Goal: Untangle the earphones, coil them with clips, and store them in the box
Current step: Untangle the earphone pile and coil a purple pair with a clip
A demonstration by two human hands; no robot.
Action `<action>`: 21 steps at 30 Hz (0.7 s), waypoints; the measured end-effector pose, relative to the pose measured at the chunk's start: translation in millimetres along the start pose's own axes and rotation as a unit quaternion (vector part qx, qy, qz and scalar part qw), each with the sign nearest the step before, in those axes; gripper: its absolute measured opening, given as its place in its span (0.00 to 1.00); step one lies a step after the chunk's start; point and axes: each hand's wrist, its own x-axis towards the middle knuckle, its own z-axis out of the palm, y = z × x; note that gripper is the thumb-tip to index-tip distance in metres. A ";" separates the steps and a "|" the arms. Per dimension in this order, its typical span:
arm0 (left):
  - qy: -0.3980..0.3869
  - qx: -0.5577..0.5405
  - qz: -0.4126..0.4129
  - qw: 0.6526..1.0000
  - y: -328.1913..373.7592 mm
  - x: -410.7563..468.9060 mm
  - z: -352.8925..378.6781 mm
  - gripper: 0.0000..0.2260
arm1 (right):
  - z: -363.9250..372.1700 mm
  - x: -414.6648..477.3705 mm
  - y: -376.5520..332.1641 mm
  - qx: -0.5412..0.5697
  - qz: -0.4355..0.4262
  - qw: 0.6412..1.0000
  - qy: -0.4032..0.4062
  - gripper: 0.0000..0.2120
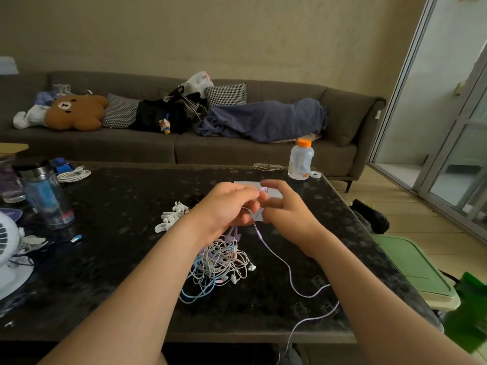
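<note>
A tangle of white, blue and pink earphones point(220, 264) lies on the dark table, just below my hands. My left hand point(226, 206) and my right hand point(283, 209) meet above it, both pinching a pale purple earphone cable point(279, 258). A small loop of that cable shows between my fingertips. The rest of it trails down to the right and over the table's front edge. White clips point(170, 217) lie in a small heap left of my left hand. A pale flat box point(274, 193) sits behind my hands, mostly hidden by them.
On the black table point(118, 259): a blue tumbler point(46, 196) and a coiled white cable point(73, 175) at the left, a white fan point(8, 248) at the left edge, an orange-capped bottle point(300, 159) and glasses point(267, 167) at the back. A green bin point(411, 264) stands right of the table.
</note>
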 end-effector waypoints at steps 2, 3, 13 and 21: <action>-0.002 0.024 -0.004 1.000 -2.9 2.0 0.6 0.13 | 4.2 0.3 -5.4 0.005 -0.045 0.998 0.042 0.13; 0.002 0.029 -0.008 1.000 -4.3 3.3 0.8 0.13 | 5.4 0.8 -7.2 -0.007 -0.057 0.997 0.058 0.09; -0.082 -0.007 -0.076 0.994 -7.3 3.8 -2.4 0.12 | 8.5 10.6 -5.0 -0.053 -0.038 0.988 0.139 0.11; -0.053 -0.030 -0.031 0.998 -2.4 0.8 -9.5 0.13 | 7.5 18.8 5.2 -0.069 -0.040 0.990 0.115 0.08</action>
